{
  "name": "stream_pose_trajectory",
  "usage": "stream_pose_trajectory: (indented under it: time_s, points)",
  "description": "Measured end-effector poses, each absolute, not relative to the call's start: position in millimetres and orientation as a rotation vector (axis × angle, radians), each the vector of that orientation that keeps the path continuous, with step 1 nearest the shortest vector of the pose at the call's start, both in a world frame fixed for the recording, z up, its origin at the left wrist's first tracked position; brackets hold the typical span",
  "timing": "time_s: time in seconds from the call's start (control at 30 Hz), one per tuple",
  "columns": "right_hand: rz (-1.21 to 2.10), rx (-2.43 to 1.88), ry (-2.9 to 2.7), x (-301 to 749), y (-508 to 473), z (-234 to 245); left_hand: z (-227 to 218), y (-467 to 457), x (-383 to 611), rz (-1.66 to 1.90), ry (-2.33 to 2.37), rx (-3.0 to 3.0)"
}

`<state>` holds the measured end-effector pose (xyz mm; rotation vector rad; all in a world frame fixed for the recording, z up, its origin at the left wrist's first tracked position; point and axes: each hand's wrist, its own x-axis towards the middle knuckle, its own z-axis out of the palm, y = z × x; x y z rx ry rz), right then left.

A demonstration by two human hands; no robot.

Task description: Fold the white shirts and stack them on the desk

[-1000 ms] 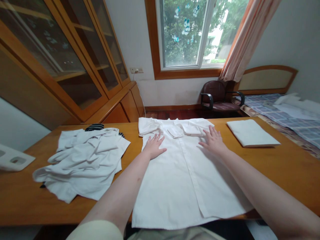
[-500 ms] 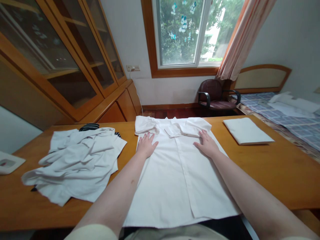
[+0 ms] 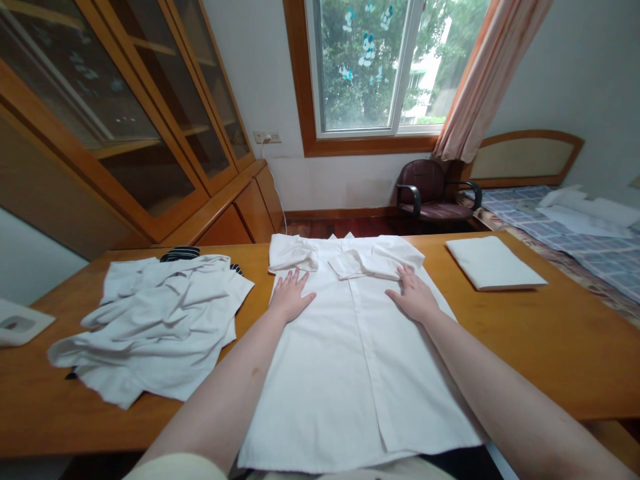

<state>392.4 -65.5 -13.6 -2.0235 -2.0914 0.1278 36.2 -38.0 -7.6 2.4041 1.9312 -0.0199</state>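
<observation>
A white button-front shirt point(image 3: 330, 373) lies spread on the wooden table, its hem hanging over the near edge toward my body. Its sleeves are folded inward across the far end. My left hand point(image 3: 291, 295) rests flat on the shirt's left side, fingers spread, just below the left folded sleeve point(image 3: 295, 255). On the opposite side my right hand point(image 3: 413, 293) lies flat too, its fingertips at the lower edge of the right folded sleeve point(image 3: 375, 259). Neither hand grips the cloth.
A crumpled heap of white clothes point(image 3: 165, 327), with black striped fabric point(image 3: 181, 253) behind it, lies left on the table point(image 3: 540, 347). A folded white item point(image 3: 495, 263) sits at right. Beyond stand a glass-door cabinet point(image 3: 150, 133), an armchair point(image 3: 425, 190) and a bed point(image 3: 565, 227).
The shirt's hem has slid slightly closer to my body and further over the near edge. Both hands stay flat on the cloth, shifted very little.
</observation>
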Motion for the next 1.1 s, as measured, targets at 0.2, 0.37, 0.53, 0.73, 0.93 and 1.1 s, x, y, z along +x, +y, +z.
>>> stream_pose_trajectory:
  time_s: [0.2, 0.37, 0.53, 0.73, 0.93, 1.1]
  points:
    - [0.107, -2.052, -2.108, 391, -76, -14, -6, -50, 36, 0.002, 1.941, 2.419]
    - [0.091, -2.068, -2.120, 387, -88, -13, -7, -61, 33, 0.013, 1.932, 2.414]
    - [0.085, -2.098, -2.110, 386, -102, -15, -12, -69, 31, 0.033, 1.919, 2.414]
    - [0.082, -2.130, -2.120, 385, -111, -16, -12, -74, 30, 0.025, 1.902, 2.410]
    - [0.061, -2.143, -2.115, 382, -118, -15, -8, -81, 29, 0.010, 1.896, 2.408]
    - [0.051, -2.172, -2.081, 377, -128, -17, -7, -91, 27, -0.009, 1.904, 2.419]
